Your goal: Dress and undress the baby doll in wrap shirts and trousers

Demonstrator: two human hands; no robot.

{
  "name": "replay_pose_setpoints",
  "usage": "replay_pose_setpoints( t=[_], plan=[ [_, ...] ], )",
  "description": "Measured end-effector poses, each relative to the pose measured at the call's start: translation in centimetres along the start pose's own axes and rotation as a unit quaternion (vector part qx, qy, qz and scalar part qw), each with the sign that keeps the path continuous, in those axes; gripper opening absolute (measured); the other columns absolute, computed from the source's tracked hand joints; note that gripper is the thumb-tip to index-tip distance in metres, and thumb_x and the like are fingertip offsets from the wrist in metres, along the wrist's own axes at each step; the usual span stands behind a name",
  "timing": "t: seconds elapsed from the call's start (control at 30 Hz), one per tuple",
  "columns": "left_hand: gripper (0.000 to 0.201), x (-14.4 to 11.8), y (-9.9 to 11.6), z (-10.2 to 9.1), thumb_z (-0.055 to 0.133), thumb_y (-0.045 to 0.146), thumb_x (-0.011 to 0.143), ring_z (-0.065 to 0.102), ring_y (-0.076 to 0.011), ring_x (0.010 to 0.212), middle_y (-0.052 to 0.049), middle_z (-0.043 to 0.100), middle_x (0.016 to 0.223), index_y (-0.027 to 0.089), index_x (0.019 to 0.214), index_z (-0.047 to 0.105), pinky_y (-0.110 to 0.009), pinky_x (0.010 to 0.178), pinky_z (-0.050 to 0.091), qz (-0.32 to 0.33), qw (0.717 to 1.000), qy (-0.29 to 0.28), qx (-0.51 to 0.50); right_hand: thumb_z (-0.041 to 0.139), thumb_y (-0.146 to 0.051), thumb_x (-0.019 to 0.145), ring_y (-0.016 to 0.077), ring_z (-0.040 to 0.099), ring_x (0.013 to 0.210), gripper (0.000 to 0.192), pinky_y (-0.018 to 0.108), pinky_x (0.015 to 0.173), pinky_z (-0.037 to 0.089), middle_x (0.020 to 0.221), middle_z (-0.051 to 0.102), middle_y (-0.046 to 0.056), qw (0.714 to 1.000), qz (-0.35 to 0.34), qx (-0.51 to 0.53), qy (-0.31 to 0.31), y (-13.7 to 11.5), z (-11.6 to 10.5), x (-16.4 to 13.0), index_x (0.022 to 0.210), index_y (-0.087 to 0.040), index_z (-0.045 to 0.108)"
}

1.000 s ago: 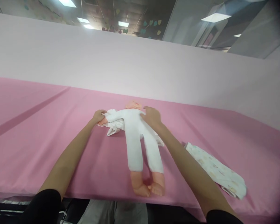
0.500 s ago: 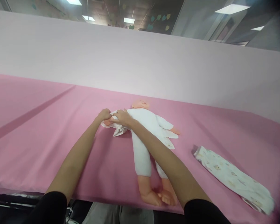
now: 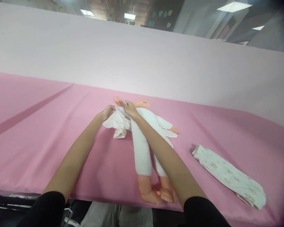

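Observation:
A baby doll (image 3: 142, 153) with a white cloth body lies on its back, its head toward the wall and its feet near the front edge. My right hand (image 3: 130, 110) is closed around the doll's arm on the left side, and the doll's hand (image 3: 118, 101) sticks up past my fingers. White baby clothing (image 3: 117, 121) lies bunched under and beside that arm. My left hand (image 3: 108, 112) pinches the edge of this clothing. More of the white cloth shows under the doll's other arm. My right forearm crosses over the doll's body.
A folded white printed baby garment (image 3: 229, 173) lies to the right of the doll. Pink sheeting (image 3: 49, 142) covers the padded surface, with creases at left. A low white wall (image 3: 132, 63) runs along the back, with glass above it.
My right hand has lifted the doll's arm up and away from the cloth, so the doll's hand now points upward. My left hand has moved slightly up and right with the clothing edge.

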State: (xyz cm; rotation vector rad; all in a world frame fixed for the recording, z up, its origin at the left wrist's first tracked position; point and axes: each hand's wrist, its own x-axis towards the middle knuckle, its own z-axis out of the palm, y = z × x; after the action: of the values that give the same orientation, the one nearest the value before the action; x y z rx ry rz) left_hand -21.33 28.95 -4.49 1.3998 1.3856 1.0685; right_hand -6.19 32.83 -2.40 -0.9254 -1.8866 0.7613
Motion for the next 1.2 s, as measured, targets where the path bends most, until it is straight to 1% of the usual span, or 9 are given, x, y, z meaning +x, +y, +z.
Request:
replay_pose_setpoints(
  t=[0.1, 0.23, 0.3, 0.37, 0.6, 0.73, 0.83, 1.03, 1.2],
  plan=[
    [0.033, 0.2, 0.1, 1.3, 0.051, 0.044, 0.079, 0.067, -0.0249, 0.078, -0.012, 0.071, 0.081, 0.013, 0.079, 0.062, -0.034, 0.068, 0.055, -0.055, 0.996, -0.051, -0.039, 0.053, -0.063, 0.079, 0.0107, 0.034, 0.06, 0.049, 0.023, 0.057, 0.028, 0.061, 0.032, -0.005, 0.999, 0.021, 0.041, 0.011, 0.0, 0.0, 0.0, 0.061, -0.021, 0.034],
    [0.034, 0.4, -0.4, 1.6, 0.065, 0.042, 0.07, 0.065, -0.0256, 0.089, -0.013, 0.069, 0.092, 0.013, 0.085, 0.062, -0.03, 0.07, 0.05, -0.061, 0.979, 0.108, 0.162, 0.052, -0.066, 0.078, 0.0106, 0.035, 0.06, 0.051, 0.023, 0.056, 0.028, 0.06, 0.033, -0.005, 0.996, 0.029, 0.079, 0.03, -0.1, -0.2, -0.1, 0.061, -0.021, 0.035],
    [0.023, 0.6, -0.5, 1.2, 0.065, 0.032, 0.068, 0.063, -0.0251, 0.089, -0.012, 0.069, 0.089, 0.013, 0.08, 0.062, -0.029, 0.07, 0.047, -0.061, 0.953, 0.135, 0.265, 0.052, -0.069, 0.075, 0.0102, 0.033, 0.059, 0.053, 0.023, 0.055, 0.027, 0.06, 0.032, -0.005, 0.995, 0.028, 0.088, 0.038, -0.2, -0.4, -0.2, 0.061, -0.021, 0.034],
    [0.014, 0.6, -0.3, 0.8, 0.062, 0.025, 0.068, 0.063, -0.0233, 0.084, -0.011, 0.068, 0.084, 0.013, 0.076, 0.062, -0.028, 0.067, 0.046, -0.058, 0.945, 0.124, 0.299, 0.053, -0.072, 0.072, 0.0096, 0.031, 0.058, 0.055, 0.024, 0.055, 0.026, 0.06, 0.03, -0.006, 0.994, 0.031, 0.098, 0.047, -0.3, -0.4, -0.2, 0.061, -0.021, 0.034],
    [0.015, -0.3, 1.8, -0.4, 0.056, 0.014, 0.065, 0.061, -0.0167, 0.073, -0.005, 0.065, 0.079, 0.013, 0.078, 0.062, -0.022, 0.057, 0.042, -0.04, 0.961, 0.077, 0.261, 0.06, -0.073, 0.062, 0.008, 0.03, 0.057, 0.058, 0.024, 0.054, 0.026, 0.059, 0.03, -0.006, 0.988, 0.047, 0.134, 0.063, -0.8, -0.5, -0.4, 0.06, -0.021, 0.037],
    [0.028, -0.7, 3.2, -1.6, 0.065, 0.018, 0.061, 0.064, -0.0209, 0.079, -0.009, 0.067, 0.088, 0.014, 0.088, 0.064, -0.024, 0.06, 0.045, -0.056, 0.956, 0.074, 0.279, 0.061, -0.073, 0.062, 0.0078, 0.03, 0.056, 0.057, 0.023, 0.052, 0.025, 0.059, 0.029, -0.006, 0.986, 0.05, 0.141, 0.071, -0.9, -0.5, -0.4, 0.06, -0.021, 0.038],
    [0.034, -0.9, 3.8, -2.3, 0.071, 0.033, 0.06, 0.066, -0.0258, 0.083, -0.012, 0.069, 0.09, 0.014, 0.088, 0.065, -0.028, 0.064, 0.047, -0.06, 0.939, 0.05, 0.334, 0.061, -0.074, 0.062, 0.0078, 0.029, 0.056, 0.058, 0.023, 0.051, 0.024, 0.058, 0.028, -0.006, 0.985, 0.056, 0.147, 0.074, -0.8, -0.5, -0.5, 0.06, -0.021, 0.036],
    [0.062, -1.8, 3.7, -0.9, 0.061, 0.065, 0.067, 0.064, -0.0339, 0.097, -0.019, 0.067, 0.105, 0.011, 0.098, 0.064, -0.033, 0.072, 0.047, -0.095, 0.922, 0.047, 0.373, 0.061, -0.077, 0.059, 0.0077, 0.028, 0.055, 0.061, 0.023, 0.05, 0.022, 0.059, 0.03, -0.006, 0.985, 0.057, 0.149, 0.07, -0.9, -0.5, -0.6, 0.059, -0.02, 0.038],
    [0.051, -1.8, 2.9, 0.3, 0.073, 0.046, 0.063, 0.065, -0.0303, 0.095, -0.015, 0.069, 0.095, 0.011, 0.097, 0.063, -0.029, 0.07, 0.048, -0.092, 0.96, 0.096, 0.247, 0.061, -0.076, 0.06, 0.0075, 0.027, 0.055, 0.06, 0.024, 0.049, 0.021, 0.059, 0.029, -0.006, 0.984, 0.059, 0.153, 0.071, -1.1, -0.5, -0.7, 0.059, -0.02, 0.038]
  ],
)
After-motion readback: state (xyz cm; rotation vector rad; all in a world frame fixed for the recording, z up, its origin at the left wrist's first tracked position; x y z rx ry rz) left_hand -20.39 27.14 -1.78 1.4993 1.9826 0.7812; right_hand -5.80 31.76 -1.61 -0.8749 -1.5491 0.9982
